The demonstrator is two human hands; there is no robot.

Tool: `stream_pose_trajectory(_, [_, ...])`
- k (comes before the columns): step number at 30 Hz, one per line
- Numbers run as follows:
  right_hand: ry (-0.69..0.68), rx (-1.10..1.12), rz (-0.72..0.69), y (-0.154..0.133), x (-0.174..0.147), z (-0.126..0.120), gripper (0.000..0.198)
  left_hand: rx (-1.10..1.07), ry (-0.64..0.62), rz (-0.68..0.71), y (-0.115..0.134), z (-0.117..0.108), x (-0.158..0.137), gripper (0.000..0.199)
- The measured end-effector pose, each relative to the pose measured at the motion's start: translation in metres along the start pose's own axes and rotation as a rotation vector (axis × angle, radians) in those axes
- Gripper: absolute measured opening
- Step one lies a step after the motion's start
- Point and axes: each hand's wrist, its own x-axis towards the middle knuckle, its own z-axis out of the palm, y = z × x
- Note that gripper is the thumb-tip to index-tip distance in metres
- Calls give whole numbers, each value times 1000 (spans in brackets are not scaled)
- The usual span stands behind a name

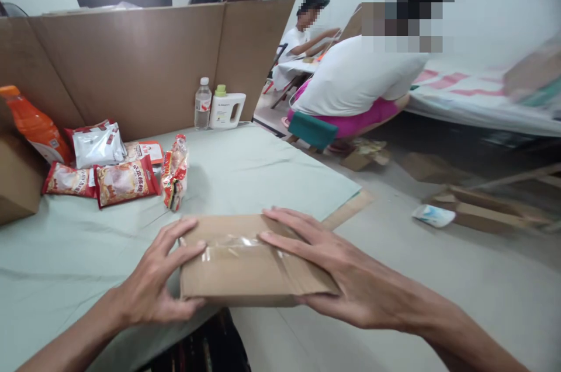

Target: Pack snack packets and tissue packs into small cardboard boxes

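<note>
A small brown cardboard box (245, 273) with clear tape across its top is held at the near edge of the cloth-covered table (245, 173). My left hand (158, 273) grips its left end, fingers over the top and thumb low on the near side. Around the right end, my right hand (328, 261) is closed, with fingers lying over the top near the tape. Beyond the box stands a clear snack bag with red print (175, 173). The box's underside and the fingertips beneath it are hidden.
Red snack packets (127, 181), a silver packet (99, 145) and an orange bottle (41, 129) sit left. A water bottle (203, 104) and white jug (228, 110) stand before a cardboard screen (140, 68). A person (350, 80) sits at right; open boxes (486, 208) lie on the floor.
</note>
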Motion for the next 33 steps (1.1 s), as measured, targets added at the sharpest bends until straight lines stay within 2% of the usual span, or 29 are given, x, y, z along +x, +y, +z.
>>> stream_pose_trajectory(3, [115, -127, 125, 25, -29, -2, 74, -78, -152, 78, -33, 23, 68, 78])
stream_pose_trajectory(5, [175, -194, 239, 47, -35, -3, 67, -44, -204, -45, -50, 42, 109, 79])
stream_pose_trajectory(8, [206, -265, 468, 87, -22, -7, 68, 42, -89, -264, -62, 75, 143, 84])
stream_pose_trajectory(10, [201, -302, 630, 115, 2, -11, 70, 71, -75, -306, -62, 93, 138, 86])
stream_pose_trajectory(13, [200, -344, 838, 157, 52, -17, 70, 98, -165, -294, -55, 108, 100, 81])
stream_pose_trajectory(17, [237, -325, 1022, 211, 123, -23, 71, 132, -266, -278, -46, 107, 43, 61])
stream_pose_trajectory(21, [251, -278, 1135, 255, 177, -24, 73, 196, -317, -244, -45, 108, 24, 61])
stream_pose_trajectory(25, [237, -290, 1161, 279, 200, -21, 73, 204, -317, -247, -43, 115, 25, 62])
stream_pose_trajectory(29, [238, -289, 1146, 294, 202, -18, 76, 192, -323, -251, -39, 118, 27, 62])
stream_pose_trajectory(33, [312, -232, 1150, 296, 203, -15, 88, 187, -347, -260, -37, 116, 29, 63])
